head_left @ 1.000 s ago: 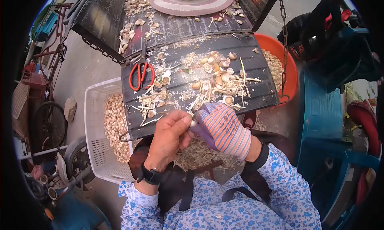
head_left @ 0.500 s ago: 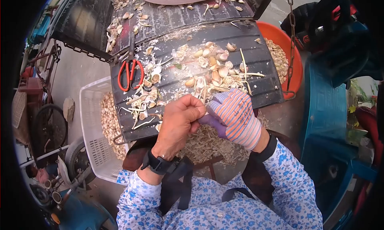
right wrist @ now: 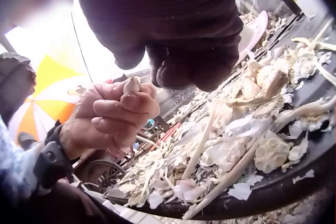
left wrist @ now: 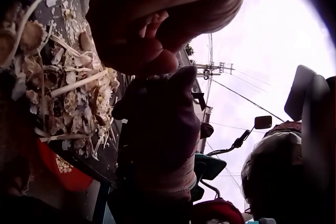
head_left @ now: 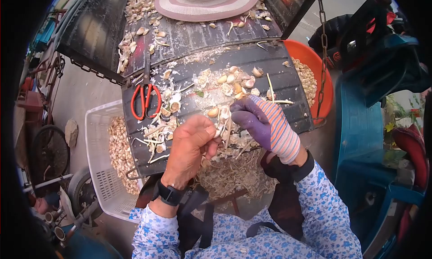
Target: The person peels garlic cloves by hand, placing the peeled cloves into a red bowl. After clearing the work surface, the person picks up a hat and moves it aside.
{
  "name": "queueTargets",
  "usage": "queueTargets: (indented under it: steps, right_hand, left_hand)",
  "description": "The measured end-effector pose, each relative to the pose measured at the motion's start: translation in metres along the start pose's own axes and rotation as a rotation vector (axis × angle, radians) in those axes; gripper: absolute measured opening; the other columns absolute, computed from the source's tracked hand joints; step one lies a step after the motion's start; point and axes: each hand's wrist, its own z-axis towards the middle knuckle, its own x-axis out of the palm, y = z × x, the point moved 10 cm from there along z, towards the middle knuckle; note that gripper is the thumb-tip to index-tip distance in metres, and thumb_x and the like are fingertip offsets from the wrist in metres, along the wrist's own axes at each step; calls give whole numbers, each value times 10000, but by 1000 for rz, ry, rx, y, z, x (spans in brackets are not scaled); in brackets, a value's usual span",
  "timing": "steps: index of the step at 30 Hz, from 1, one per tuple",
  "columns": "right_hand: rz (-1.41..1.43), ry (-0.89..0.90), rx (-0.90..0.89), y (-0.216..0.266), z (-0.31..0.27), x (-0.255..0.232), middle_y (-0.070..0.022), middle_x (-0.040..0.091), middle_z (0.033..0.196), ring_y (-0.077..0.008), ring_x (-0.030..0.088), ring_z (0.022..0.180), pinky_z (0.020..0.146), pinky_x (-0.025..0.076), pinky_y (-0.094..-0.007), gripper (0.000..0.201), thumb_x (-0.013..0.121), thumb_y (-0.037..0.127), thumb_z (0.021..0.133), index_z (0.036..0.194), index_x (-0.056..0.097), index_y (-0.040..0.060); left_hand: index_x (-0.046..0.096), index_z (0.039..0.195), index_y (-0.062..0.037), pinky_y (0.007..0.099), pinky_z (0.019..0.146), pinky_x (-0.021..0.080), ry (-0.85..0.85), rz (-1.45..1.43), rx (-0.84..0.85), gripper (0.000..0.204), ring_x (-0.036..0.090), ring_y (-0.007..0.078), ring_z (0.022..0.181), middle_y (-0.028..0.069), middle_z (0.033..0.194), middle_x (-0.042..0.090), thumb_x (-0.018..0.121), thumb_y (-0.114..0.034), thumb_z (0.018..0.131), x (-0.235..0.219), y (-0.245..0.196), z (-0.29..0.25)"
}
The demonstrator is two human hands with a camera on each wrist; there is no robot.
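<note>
The bare left hand (head_left: 191, 142) pinches a garlic clove (right wrist: 132, 85) between thumb and fingers, its pale tip poking out above them in the right wrist view. Apart from it, to the right, the right hand (head_left: 261, 120) wears a striped glove with purple palm and fingers. Its fingers bend loosely over the black ribbed board (head_left: 180, 124), and in the right wrist view a gap shows between gloved thumb and fingers with nothing in it. Below and beyond both hands lie garlic cloves (head_left: 231, 78), papery skins and dry stalks (right wrist: 236, 176). Red-handled scissors (head_left: 145, 101) rest at the board's left.
A white crate (head_left: 105, 178) holding many cloves stands low at left. An orange tub (head_left: 327, 85), also with cloves, stands at right behind a hanging chain (head_left: 323, 56). A striped-brim hat (head_left: 207, 11) lies at the back. Dry stalk litter (head_left: 234, 173) is heaped below the board.
The two hands were together at the clove; now the gloved right hand has drawn away up and to the right. The left hand still pinches the clove. The head view shifted slightly.
</note>
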Motion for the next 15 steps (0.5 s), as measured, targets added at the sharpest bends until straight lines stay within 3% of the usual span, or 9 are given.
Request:
queueTargets:
  steps: [2, 3, 5, 8, 11, 12, 15]
  right_hand:
    - [-155, -294, -26, -21, 21, -35, -194, 621, 883, -342, 618, 843, 710, 487, -415, 247, 615, 225, 830, 964, 629, 18]
    - [-367, -293, -61, -19, 30, -41, -202, 619, 903, -344, 619, 848, 722, 490, -431, 272, 606, 207, 827, 1024, 610, 20]
    - [-557, -213, -15, -26, 50, -35, -188, 615, 948, -330, 612, 887, 758, 486, -426, 279, 602, 198, 817, 1049, 604, 45]
    - [-893, -135, -142, -20, 75, -8, -153, 617, 987, -299, 601, 954, 799, 473, -403, 263, 625, 197, 782, 1019, 623, 82]
    - [-1192, 160, 32, -41, 97, 25, -119, 615, 1018, -271, 587, 1008, 828, 456, -387, 258, 617, 202, 772, 1012, 627, 109]
    - [-1237, 200, 30, -40, 98, 31, -115, 620, 1003, -267, 600, 986, 809, 465, -398, 241, 578, 201, 792, 1012, 624, 113]
    - [-1193, 220, 65, -37, 103, 35, -129, 619, 990, -277, 611, 953, 795, 471, -405, 229, 558, 195, 804, 1010, 622, 116]
  left_hand:
    - [546, 978, 0, 229, 486, 444, -76, -81, 28, 95, 559, 129, 575, 114, 805, 610, 545, -49, 896, -10, -3, 7]
    - [549, 987, 2, 233, 506, 461, -113, -122, 40, 101, 572, 134, 598, 120, 820, 615, 540, -46, 899, -16, -3, 10]
    - [552, 1012, 10, 247, 585, 499, -83, -154, 55, 120, 595, 145, 677, 125, 870, 625, 528, -37, 904, -21, 0, 11]
    - [546, 1019, 18, 260, 640, 514, -77, -215, 87, 125, 611, 154, 741, 135, 923, 625, 523, -39, 911, -23, -2, 11]
    - [540, 1036, 20, 270, 663, 527, -20, -255, 107, 135, 620, 166, 762, 147, 964, 620, 514, -35, 915, -25, -4, 10]
    - [532, 1054, 22, 279, 683, 534, -11, -263, 111, 148, 626, 172, 775, 155, 994, 616, 502, -28, 917, -24, -6, 8]
    - [509, 1091, 29, 260, 675, 498, -27, -240, 131, 197, 601, 162, 717, 149, 876, 633, 505, -67, 918, -23, -12, 3]
